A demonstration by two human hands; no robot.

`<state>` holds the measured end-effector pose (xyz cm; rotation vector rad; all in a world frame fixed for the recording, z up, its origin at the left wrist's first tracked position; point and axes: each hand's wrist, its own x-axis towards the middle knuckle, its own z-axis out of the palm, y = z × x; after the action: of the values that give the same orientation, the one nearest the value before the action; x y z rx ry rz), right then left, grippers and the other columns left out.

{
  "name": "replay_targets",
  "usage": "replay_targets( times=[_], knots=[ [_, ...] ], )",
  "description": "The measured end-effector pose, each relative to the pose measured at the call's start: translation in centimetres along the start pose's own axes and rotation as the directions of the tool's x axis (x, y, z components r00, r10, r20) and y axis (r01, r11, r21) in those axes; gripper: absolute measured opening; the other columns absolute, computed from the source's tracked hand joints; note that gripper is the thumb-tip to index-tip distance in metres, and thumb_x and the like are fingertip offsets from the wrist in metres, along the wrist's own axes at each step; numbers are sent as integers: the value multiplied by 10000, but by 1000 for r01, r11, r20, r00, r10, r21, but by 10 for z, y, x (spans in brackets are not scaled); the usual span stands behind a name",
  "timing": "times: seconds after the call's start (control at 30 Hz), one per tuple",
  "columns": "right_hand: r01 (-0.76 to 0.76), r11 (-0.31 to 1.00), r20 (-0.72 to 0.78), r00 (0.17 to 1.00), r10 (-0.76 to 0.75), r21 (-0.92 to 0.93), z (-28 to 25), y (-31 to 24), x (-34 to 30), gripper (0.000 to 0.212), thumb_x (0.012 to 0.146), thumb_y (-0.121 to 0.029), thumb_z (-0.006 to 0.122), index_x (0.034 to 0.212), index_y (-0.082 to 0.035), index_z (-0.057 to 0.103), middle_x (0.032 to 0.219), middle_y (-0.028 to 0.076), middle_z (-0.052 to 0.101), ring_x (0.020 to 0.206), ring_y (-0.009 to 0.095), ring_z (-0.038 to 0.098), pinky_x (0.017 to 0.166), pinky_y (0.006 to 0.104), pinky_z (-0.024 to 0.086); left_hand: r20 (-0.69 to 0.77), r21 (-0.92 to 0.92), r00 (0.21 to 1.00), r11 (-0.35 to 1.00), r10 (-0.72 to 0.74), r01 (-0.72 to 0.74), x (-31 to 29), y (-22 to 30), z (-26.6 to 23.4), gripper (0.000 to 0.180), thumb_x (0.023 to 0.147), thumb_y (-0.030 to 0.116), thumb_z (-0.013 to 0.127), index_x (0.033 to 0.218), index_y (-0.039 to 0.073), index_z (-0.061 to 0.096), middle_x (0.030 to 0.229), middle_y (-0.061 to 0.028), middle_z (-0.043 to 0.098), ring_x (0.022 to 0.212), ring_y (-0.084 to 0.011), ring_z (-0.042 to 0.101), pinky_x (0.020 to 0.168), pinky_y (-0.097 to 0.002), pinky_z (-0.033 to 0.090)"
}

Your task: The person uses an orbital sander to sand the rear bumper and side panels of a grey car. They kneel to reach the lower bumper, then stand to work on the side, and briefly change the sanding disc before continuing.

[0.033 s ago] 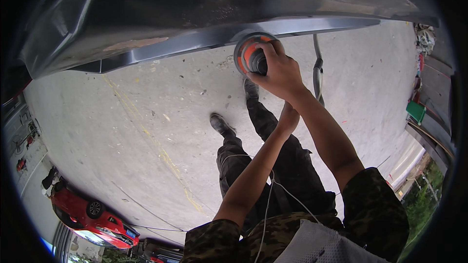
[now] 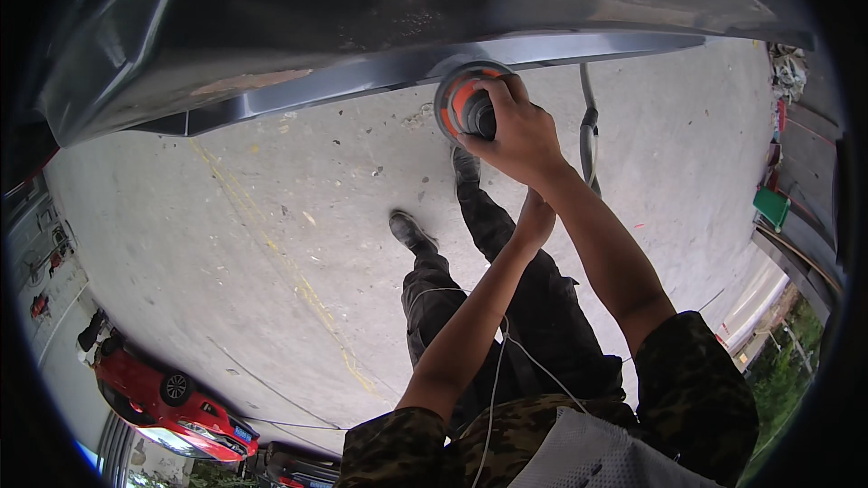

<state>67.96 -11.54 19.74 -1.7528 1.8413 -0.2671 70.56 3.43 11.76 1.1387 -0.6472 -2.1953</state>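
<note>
head | sander (image 2: 466, 104) on grey panel (image 2: 362, 72) | concrete floor (image 2: 271, 244)

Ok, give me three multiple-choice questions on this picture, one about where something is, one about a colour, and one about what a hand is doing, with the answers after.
1. Where is the red car?
A. lower left of the view
B. upper right of the view
C. directly under the sander

2. What colour is the round sander's disc housing?
A. blue
B. orange
C. yellow

3. What is the right hand doing?
A. hanging free at the side
B. resting on a knee
C. gripping the sander against the grey car panel

Answers: 1 A, the car sits beyond the concrete floor at the lower left. 2 B, an orange ring shows around the dark body. 3 C, its fingers wrap the tool at the panel's edge, while the left hand sits under the right wrist.
</note>
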Motion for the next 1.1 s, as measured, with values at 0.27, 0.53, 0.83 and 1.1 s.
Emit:
replay_targets(
  times=[0.27,0.53,0.83,1.1],
  knots=[
    [48,999,39,998,-49,24,0,-4,4,710,761,-338,847,1352,-102,531,1364,165,579,981,383,745,807,467,633,73,-39,995,997,-68,71,2,3,-9,443,1099,195,557,1462,-40,457,1376,-110,542,1276,-187,483,1107,-325,404],
    [110,994,-11,994,-109,21,5,-6,6,698,729,-287,836,1328,-94,535,1270,149,600,908,384,750,735,462,642,29,-46,1000,999,5,-3,1,8,-5,316,1097,209,563,1312,-22,569,1225,-79,614,1171,-157,541,1026,-325,456],
    [72,997,24,997,-73,20,4,-5,-2,759,760,-364,869,1375,-105,507,1354,179,571,966,401,748,777,472,640,-6,-56,999,998,36,-36,-7,11,-1,313,1095,196,563,1318,-24,561,1215,-84,609,1170,-164,544,1029,-322,453],
    [141,989,-49,989,-139,46,14,-3,2,730,728,-292,852,1356,-119,522,1297,154,599,927,390,751,741,475,645,34,-3,999,999,34,-34,-2,7,-14,264,1086,168,565,1274,-17,568,1177,-90,624,1094,-154,561,948,-329,478]
  ],
)
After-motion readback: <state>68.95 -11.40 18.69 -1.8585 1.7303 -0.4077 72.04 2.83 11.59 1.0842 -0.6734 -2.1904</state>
